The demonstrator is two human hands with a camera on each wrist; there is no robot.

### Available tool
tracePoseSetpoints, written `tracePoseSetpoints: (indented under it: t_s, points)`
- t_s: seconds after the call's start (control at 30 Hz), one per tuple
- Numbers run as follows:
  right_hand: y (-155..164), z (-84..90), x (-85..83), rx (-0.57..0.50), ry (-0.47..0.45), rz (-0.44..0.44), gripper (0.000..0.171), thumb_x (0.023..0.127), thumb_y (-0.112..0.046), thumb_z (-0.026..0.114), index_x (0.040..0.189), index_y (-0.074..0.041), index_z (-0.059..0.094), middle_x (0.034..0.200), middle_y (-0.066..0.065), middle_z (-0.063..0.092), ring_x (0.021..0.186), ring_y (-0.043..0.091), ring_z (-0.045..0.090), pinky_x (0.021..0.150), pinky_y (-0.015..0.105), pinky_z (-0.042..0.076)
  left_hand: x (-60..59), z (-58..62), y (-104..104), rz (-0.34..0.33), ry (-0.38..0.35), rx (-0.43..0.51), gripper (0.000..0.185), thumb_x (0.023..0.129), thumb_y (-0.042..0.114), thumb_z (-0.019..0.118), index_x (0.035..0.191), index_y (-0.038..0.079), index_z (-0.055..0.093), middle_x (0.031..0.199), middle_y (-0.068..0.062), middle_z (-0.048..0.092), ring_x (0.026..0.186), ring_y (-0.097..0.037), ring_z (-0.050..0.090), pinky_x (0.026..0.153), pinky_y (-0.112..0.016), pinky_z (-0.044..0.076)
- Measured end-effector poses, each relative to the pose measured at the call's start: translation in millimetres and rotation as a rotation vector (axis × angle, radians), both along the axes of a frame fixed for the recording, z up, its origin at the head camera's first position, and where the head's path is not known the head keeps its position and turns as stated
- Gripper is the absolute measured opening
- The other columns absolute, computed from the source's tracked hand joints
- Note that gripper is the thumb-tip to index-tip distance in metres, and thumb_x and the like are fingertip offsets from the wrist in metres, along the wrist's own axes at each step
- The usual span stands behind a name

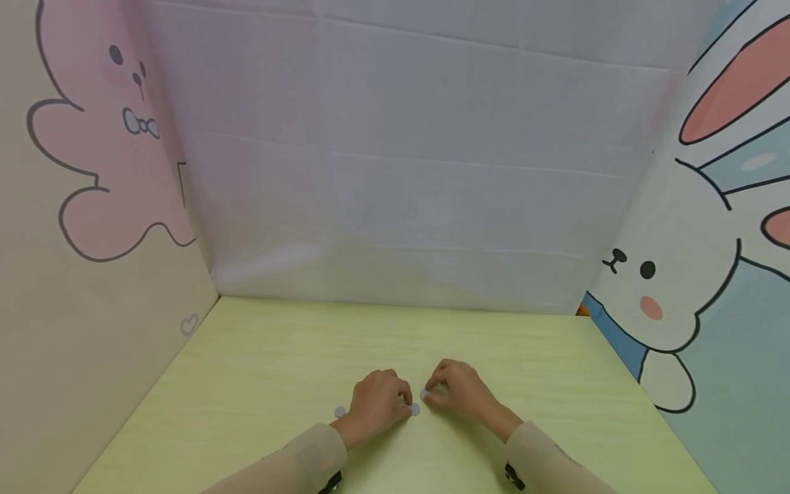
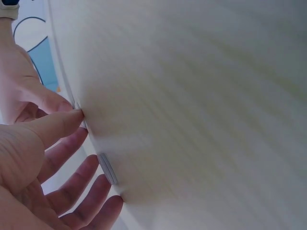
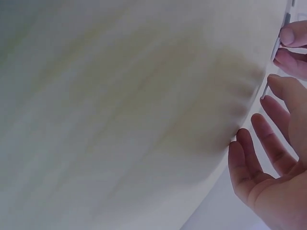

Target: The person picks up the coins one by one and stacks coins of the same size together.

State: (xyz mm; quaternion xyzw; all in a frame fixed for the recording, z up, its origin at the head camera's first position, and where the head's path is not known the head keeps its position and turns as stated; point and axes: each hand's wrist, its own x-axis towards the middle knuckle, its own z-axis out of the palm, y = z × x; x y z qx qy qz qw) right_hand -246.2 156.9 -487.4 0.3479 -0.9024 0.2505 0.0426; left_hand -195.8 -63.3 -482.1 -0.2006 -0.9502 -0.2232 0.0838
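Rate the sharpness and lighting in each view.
Head view: even, soft light, wide-angle bending at the walls, both hands small; the small discs barely resolve. Left wrist view: table streaked with blur, left hand sharper. Right wrist view: similar blur, dim shadow near the fingers.

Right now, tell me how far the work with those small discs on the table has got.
Done: nothing clearly finished. In hand: both hands meet at the table's near middle; the left hand touches a pale disc, the right hand fingers another disc. Left: a third disc lies untouched beside the left hand.
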Motion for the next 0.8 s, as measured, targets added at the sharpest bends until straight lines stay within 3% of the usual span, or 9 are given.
tracePoseSetpoints:
  t_s: [0.8]
  points:
    - [-11.3,1.4,17.0,-0.002,-0.016,0.043,0.006,0.087,-0.017,0.088,0.089,-0.012,0.084,0.093,-0.003,0.074,0.088,0.013,0.068,0.080,0.031,0.058,1.1,0.7,-0.2,0.007,-0.007,-0.014,0.013,0.081,0.027,0.095,0.080,0.024,0.082,0.076,0.011,0.057,0.070,-0.006,0.049,0.055,-0.025,0.042]
